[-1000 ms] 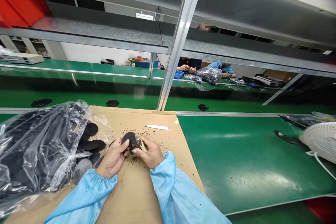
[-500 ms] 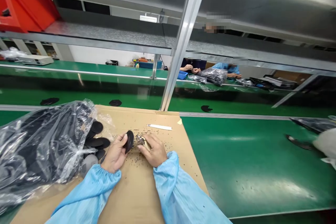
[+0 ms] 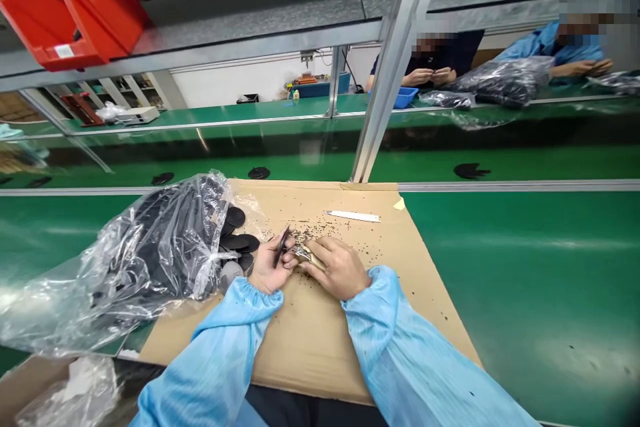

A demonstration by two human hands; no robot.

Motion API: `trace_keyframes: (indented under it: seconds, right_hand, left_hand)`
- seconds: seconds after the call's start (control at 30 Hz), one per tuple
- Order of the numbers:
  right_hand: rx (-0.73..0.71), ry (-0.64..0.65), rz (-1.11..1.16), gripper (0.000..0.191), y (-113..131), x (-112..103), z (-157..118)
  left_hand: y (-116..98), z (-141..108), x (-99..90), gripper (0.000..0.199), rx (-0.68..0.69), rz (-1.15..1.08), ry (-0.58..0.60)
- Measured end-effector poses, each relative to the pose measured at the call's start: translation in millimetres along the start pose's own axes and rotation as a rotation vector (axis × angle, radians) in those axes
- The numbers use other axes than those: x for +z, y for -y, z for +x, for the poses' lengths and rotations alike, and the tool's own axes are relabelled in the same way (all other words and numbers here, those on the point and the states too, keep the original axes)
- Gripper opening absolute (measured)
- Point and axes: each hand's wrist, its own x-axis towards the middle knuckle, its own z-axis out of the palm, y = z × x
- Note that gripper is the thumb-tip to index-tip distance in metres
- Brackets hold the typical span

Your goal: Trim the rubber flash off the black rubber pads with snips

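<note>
Over the cardboard sheet (image 3: 300, 353), my left hand (image 3: 270, 265) pinches a thin black disc (image 3: 281, 247), now seen nearly edge-on. My right hand (image 3: 337, 265) is wrapped round a small metal cutting tool (image 3: 303, 253), whose jaws are at the disc's edge. Small black scraps are scattered on the cardboard around and beyond both hands. A white strip-like tool (image 3: 353, 216) lies beyond my right hand. Left of my left hand, several black discs (image 3: 235, 217) spill beside a clear plastic bag (image 3: 150, 247) full of dark pieces.
A metal post (image 3: 395, 67) rises behind the cardboard. A red bin (image 3: 85, 13) sits on the upper shelf. Black pieces (image 3: 470, 171) lie on the green surface behind. Two people work across the bench near a blue tray (image 3: 404, 97). An open box stands at lower left.
The view has shifted, so the scene sits further right and the people show more. The disc has turned from its broad side to edge-on, and the tool has come up against it.
</note>
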Motion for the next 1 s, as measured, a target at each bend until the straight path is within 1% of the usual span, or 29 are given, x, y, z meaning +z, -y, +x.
trace_keyframes:
  seconds: [0.07, 0.13, 0.3, 0.43, 0.57, 0.7, 0.87, 1.0]
  right_hand:
    - [-0.001, 0.003, -0.006, 0.035, 1.2, 0.5, 0.3]
    - [0.001, 0.011, -0.008, 0.036, 1.9, 0.7, 0.5]
    - [0.016, 0.042, -0.012, 0.037, 1.5, 1.3, 0.6]
    - [0.023, 0.063, -0.037, 0.038, 0.3, 2.1, -0.2]
    - [0.027, 0.080, -0.071, 0.037, 0.8, 1.0, -0.3]
    - [0.040, 0.069, -0.121, 0.035, 3.4, -1.1, 0.5]
    - [0.034, 0.078, -0.154, 0.034, 5.0, -2.1, 0.7]
    - [0.042, 0.088, -0.166, 0.031, 6.0, -2.3, 1.1]
  left_hand:
    - [-0.5, 0.0, -1.3, 0.016, -0.002, -0.009, 0.038]
    - [-0.6, 0.8, -1.9, 0.016, 0.000, -0.006, 0.043]
    - [0.2, 2.7, 1.0, 0.012, 0.012, 0.045, -0.008]
    - [0.9, 3.0, 2.3, 0.009, 0.028, 0.094, -0.016]
    - [2.0, 3.9, 1.0, 0.014, 0.066, 0.130, -0.032]
    - [4.1, 5.1, 1.5, 0.020, 0.115, 0.165, -0.080]
    - [5.7, 5.2, 5.5, 0.019, 0.144, 0.165, -0.143]
    - [5.0, 4.6, 6.3, 0.018, 0.124, 0.151, -0.122]
